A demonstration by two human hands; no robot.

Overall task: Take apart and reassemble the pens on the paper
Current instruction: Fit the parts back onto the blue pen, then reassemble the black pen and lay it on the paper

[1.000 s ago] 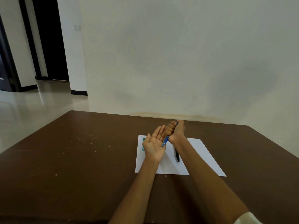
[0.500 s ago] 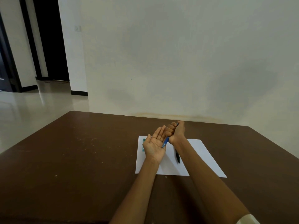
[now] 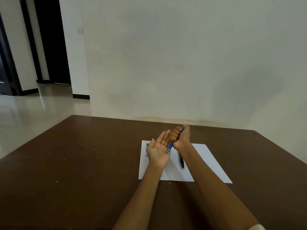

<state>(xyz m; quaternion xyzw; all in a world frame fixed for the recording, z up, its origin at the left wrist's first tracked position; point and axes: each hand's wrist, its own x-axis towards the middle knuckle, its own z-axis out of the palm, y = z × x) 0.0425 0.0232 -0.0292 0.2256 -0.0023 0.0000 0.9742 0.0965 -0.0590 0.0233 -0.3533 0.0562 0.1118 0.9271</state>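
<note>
Fist first: my right hand (image 3: 181,137) is wrapped around the blue pen (image 3: 170,145), so most of the barrel's buried in the fingers. Only the lower end pokes out, tip down at the palm of my left hand (image 3: 157,150), plus a sliver up by the thumb. Left hand's flat, palm up, holding nothing, and I honestly can't tell if the tip touches it. Black pen (image 3: 181,161) lies on the white paper (image 3: 209,161), top half behind my right forearm. Something teal (image 3: 147,150) peeks out behind the left hand, too hidden to name. Brown table (image 3: 74,163) underneath.
</note>
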